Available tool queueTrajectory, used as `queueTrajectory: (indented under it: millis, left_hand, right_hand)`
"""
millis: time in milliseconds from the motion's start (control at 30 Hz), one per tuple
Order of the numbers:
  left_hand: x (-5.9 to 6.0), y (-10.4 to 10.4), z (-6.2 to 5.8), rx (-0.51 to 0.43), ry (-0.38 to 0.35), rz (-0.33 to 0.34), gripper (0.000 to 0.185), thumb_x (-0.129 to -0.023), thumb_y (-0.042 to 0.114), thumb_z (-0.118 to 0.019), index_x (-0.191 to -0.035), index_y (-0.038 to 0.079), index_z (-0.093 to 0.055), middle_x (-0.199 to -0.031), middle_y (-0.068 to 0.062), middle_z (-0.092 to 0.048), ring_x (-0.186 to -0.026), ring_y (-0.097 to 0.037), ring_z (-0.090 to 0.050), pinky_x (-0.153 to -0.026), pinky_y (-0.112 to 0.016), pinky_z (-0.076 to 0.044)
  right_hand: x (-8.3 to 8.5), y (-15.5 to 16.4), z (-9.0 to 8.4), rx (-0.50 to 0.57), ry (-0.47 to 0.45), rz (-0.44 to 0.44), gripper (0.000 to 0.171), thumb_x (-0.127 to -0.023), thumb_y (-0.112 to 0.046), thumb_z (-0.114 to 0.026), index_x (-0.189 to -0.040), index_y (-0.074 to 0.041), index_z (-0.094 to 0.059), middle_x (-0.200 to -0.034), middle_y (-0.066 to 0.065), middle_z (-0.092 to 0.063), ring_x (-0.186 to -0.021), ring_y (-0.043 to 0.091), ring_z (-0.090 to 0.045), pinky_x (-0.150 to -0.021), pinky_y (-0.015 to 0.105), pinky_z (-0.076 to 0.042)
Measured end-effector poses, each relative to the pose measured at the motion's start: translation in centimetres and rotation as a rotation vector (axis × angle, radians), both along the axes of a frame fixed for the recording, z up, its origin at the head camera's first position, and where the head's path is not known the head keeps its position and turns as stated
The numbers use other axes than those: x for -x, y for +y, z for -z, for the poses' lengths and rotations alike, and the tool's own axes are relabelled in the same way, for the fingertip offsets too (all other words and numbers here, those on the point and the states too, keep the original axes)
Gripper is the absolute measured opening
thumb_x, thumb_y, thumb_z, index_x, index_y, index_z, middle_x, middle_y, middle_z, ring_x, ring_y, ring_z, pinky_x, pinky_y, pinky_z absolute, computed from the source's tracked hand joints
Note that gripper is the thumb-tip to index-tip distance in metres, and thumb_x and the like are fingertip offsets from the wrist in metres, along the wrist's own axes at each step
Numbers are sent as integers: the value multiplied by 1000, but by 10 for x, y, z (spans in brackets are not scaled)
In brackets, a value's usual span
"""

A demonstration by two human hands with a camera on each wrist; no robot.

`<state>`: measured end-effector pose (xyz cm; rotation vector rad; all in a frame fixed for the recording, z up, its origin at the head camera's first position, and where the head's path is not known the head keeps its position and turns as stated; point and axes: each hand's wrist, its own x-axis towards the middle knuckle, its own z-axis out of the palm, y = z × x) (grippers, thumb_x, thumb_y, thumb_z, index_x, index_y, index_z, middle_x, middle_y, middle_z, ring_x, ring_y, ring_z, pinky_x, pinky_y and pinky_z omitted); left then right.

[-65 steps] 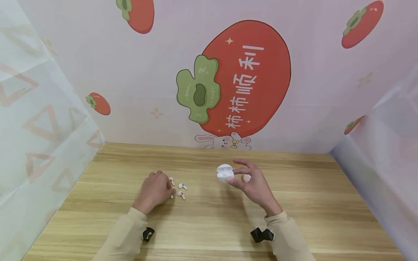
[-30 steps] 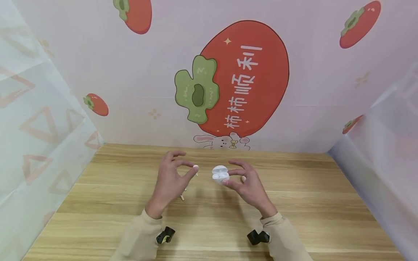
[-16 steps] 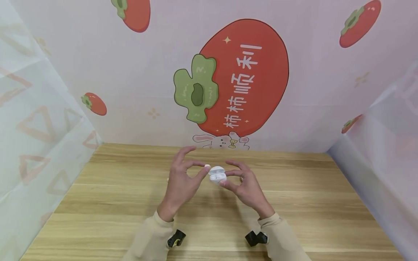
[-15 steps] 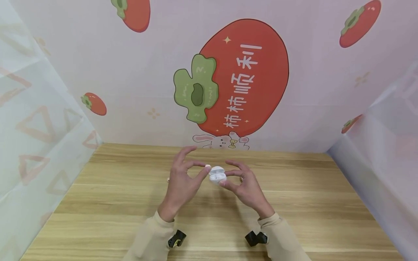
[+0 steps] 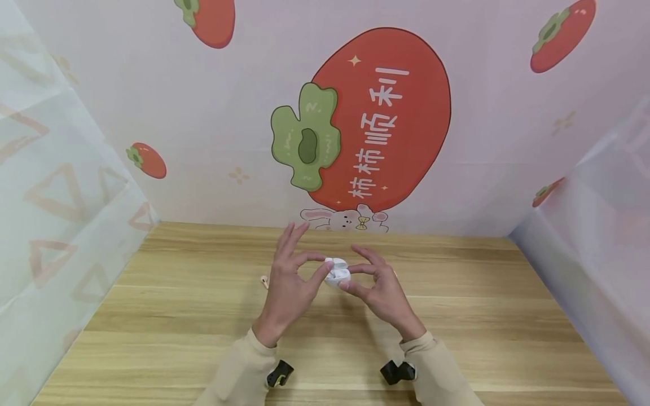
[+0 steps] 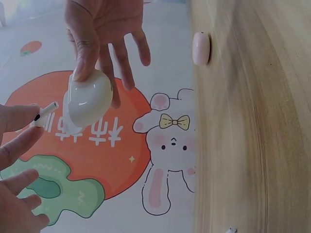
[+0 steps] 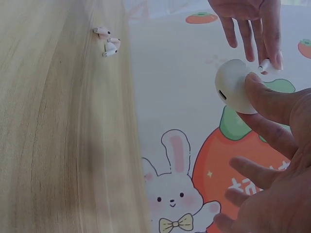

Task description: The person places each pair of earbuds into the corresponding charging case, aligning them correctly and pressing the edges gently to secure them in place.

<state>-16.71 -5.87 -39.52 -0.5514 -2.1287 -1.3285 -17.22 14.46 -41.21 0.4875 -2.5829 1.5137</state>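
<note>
Head view: both hands are raised above the wooden table, close together at its middle. The right hand pinches an open white earbud case between thumb and forefinger; the other fingers are spread loosely. The left hand has thumb and forefinger closed together right at the case's left edge, with the remaining fingers straight and pointing up. What those two fingers pinch is too small to make out here. One loose earbud lies on the table just left of the left hand. A patterned backdrop stands behind.

Left wrist view: the left hand's thumb and forefinger clamp a white earbud by its head, stem pointing towards the case, just short of it. The right hand holds the case from the far side. A pink case lies on the table beyond the hands.

Right wrist view: the right thumb presses on the case, which shows a small port. The left hand's fingers hold the earbud at the case's far edge. Several loose earbuds lie clustered on the table, well apart from both hands.
</note>
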Motion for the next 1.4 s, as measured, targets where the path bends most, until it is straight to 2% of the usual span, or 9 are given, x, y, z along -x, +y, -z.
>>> queueTrajectory:
  millis: [267, 633, 1000, 1400]
  left_hand:
    - [2, 5, 4, 17, 66, -31, 16, -82, 15, -85, -88, 1, -80, -149, -14, -51, -152, -36, -21, -120, -61, -11]
    - [2, 7, 6, 28, 107, -22, 14, -80, 14, -88, -85, 3, -80, -146, -15, -54, -151, -37, -21, -119, -64, -10]
    - [0, 7, 5, 57, 109, -18, 16, -78, 14, -89, -84, 2, -80, -145, -15, -55, -151, -38, -21, -121, -60, -10]
    - [-2, 8, 6, 72, 122, -15, 14, -80, 15, -88, -83, 3, -81, -145, -16, -54, -151, -39, -21, -121, -60, -11]
  right_hand:
    - [-1, -2, 1, 10, 0, 3, 24, -81, -14, -87, -104, -8, -81, -153, 12, -48, -152, 35, -19, -114, 73, -11]
    - [-2, -3, 1, 9, 29, -8, 25, -82, -15, -87, -105, -10, -81, -153, 10, -48, -152, 36, -19, -113, 74, -12]
    - [-2, -3, 1, 3, 37, -8, 26, -82, -15, -87, -106, -9, -81, -153, 9, -48, -151, 36, -22, -113, 74, -14]
    - [-1, -2, 2, 24, 58, -22, 26, -81, -15, -87, -106, -10, -81, -151, 9, -50, -149, 37, -27, -112, 73, -18]
